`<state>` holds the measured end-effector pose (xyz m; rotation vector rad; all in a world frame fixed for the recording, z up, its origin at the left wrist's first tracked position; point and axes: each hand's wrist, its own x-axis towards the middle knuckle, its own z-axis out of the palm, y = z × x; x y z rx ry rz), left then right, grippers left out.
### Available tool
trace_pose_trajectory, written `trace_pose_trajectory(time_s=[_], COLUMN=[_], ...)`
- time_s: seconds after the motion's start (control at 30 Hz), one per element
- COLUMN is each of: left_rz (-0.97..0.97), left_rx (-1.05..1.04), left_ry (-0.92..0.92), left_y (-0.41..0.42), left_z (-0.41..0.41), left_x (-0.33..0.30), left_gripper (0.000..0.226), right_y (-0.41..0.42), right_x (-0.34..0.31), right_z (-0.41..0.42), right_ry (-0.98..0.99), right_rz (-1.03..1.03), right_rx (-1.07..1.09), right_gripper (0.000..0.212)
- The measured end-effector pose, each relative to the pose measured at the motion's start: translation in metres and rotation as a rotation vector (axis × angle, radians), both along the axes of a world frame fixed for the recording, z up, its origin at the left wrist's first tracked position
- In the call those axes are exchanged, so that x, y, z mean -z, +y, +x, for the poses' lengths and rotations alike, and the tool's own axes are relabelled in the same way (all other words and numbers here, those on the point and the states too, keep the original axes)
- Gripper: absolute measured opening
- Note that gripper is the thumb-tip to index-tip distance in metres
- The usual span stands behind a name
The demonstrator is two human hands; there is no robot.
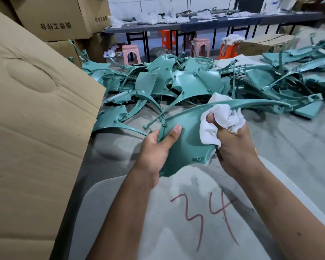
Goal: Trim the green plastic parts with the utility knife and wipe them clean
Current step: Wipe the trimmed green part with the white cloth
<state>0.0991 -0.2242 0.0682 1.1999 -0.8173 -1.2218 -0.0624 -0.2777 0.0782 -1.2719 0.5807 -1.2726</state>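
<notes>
I hold one curved green plastic part (188, 139) in front of me, above a grey surface. My left hand (156, 149) grips its left edge, thumb on top. My right hand (233, 147) clutches a white cloth (221, 119) and presses it against the part's right side, where a long thin arm of the part runs off to the right. A large heap of similar green parts (186, 79) lies on the floor beyond. No utility knife is visible.
A big cardboard box (32, 128) stands close on my left, with more boxes (54, 17) stacked behind. A grey board marked "34" (204, 212) lies under my arms. Pink and orange stools (131, 53) and long dark tables (195, 25) stand at the back.
</notes>
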Motion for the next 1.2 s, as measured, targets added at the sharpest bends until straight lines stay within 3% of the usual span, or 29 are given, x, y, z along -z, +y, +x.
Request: trace_pose_trajectory(time_s=[0.23,0.43,0.57,0.67,0.73,0.83,0.93,1.13,1.2], left_rz=[0.072,0.074,0.075,-0.04,-0.173,-0.275,-0.37,-0.549,-0.598], left_rx=[-0.063,-0.081,-0.118,-0.317,-0.409,-0.314,-0.254,-0.288,-0.359], left_ry=[-0.012,0.063,0.175,0.018,-0.14,-0.253,-0.292,-0.31,-0.419], left_y=[0.0,-0.001,0.005,0.007,0.007,0.006,0.006,0.0,-0.001], left_z=[0.008,0.007,0.029,0.056,0.06,0.051,0.049,0.017,0.005], left_x=[0.005,0.005,0.002,0.004,0.003,0.003,0.005,0.011,0.013], left_gripper=[0.032,0.035,0.058,0.044,0.039,0.057,0.033,0.025,0.027], right_y=[-0.016,-0.027,-0.036,-0.045,-0.052,-0.055,-0.047,-0.018,-0.011], right_x=[-0.003,0.001,0.007,0.008,0.008,0.013,0.017,0.007,0.003], right_z=[-0.018,-0.021,-0.032,-0.048,-0.053,-0.048,-0.038,-0.011,-0.004], right_ry=[-0.167,-0.213,0.137,0.002,0.001,0.342,0.564,0.587,0.612], right_rz=[0.135,0.125,-0.155,-0.121,-0.227,-0.416,-0.472,-0.721,-0.814], right_rx=[0.187,0.277,0.696,0.95,0.931,0.72,0.571,0.54,0.571], right_gripper=[0.027,0.018,0.034,0.021,0.016,0.03,0.032,0.03,0.037])
